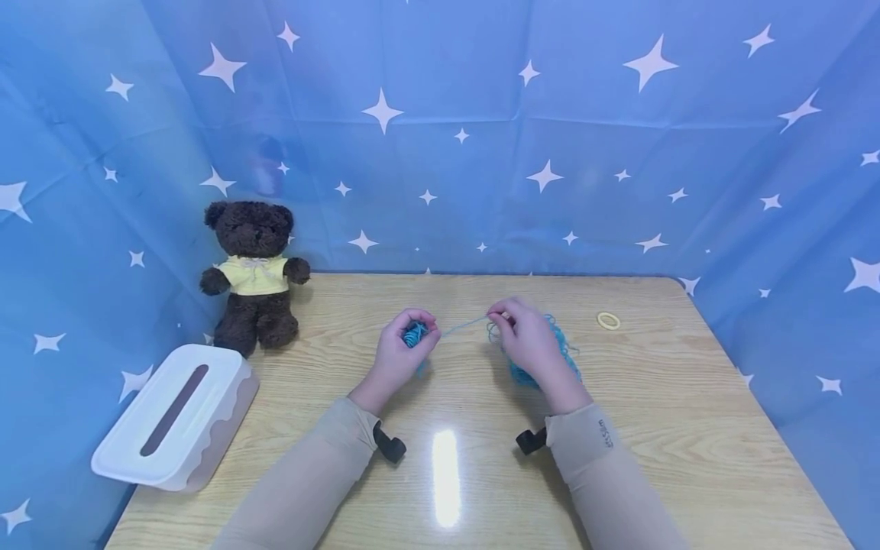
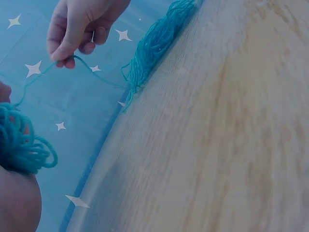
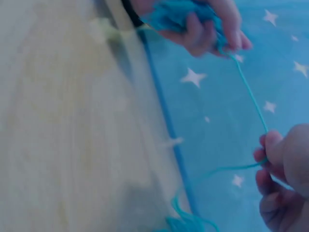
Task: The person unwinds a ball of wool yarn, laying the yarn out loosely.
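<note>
One left hand (image 1: 399, 351): grips half-hidden yarn bundle (image 1: 415, 334)
Right hand (image 1: 529, 340): pinches strand (image 3: 239, 167)
Yarn pile (image 2: 157, 46): partly covered, seemingly beneath right hand

The head camera looks forward and down from above the sleeves (image 1: 302, 473), far enough back to take in the table (image 1: 687, 428) and the starry curtain (image 1: 440, 156) behind it. The left wrist camera sits close over the table, steeply tilted, facing the right hand (image 2: 84, 24). The right wrist camera, also near and tilted, faces the left hand (image 3: 200, 38), though blur makes its exact distance hard to judge. Both wrist views share the strand of yarn (image 3: 251, 92) and both hands
</note>
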A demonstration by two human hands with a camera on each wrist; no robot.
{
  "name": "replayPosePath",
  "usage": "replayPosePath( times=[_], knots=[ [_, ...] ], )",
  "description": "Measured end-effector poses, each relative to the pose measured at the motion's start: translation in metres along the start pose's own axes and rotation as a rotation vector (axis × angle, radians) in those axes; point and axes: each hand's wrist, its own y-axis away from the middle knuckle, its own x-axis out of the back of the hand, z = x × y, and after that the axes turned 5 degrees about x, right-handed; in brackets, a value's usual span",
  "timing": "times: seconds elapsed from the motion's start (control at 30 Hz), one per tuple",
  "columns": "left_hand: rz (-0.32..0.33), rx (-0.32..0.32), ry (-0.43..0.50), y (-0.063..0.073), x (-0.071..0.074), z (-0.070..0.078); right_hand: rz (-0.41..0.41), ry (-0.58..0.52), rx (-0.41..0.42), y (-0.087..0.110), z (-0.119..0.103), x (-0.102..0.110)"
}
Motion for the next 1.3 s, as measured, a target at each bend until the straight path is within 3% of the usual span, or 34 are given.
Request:
replayPosePath(
  times=[0.2,0.53,0.73,0.87,1.07,1.17,1.3],
  knots=[
    [0.001,0.031,0.005,0.0,0.0,0.001,0.124,0.061,-0.101,-0.001,0.02,0.018],
    [0.03,0.03,0.024,0.0,0.0,-0.004,0.192,0.102,-0.335,0.004,0.053,0.04],
    [0.025,-0.001,0.048,0.0,0.0,-0.002,0.154,0.122,-0.512,0.009,0.072,0.045],
    [0.024,-0.015,0.079,0.001,-0.001,0.001,0.08,0.16,-0.569,0.012,0.081,0.044],
    [0.013,-0.008,0.083,0.001,-0.001,0.002,-0.029,0.195,-0.556,0.012,0.08,0.037],
    [0.005,-0.011,0.083,0.001,0.0,0.002,0.03,0.193,-0.484,0.009,0.07,0.032],
    [-0.004,-0.017,0.082,0.001,0.0,0.002,0.135,0.076,-0.294,0.004,0.046,0.02]
  ],
)
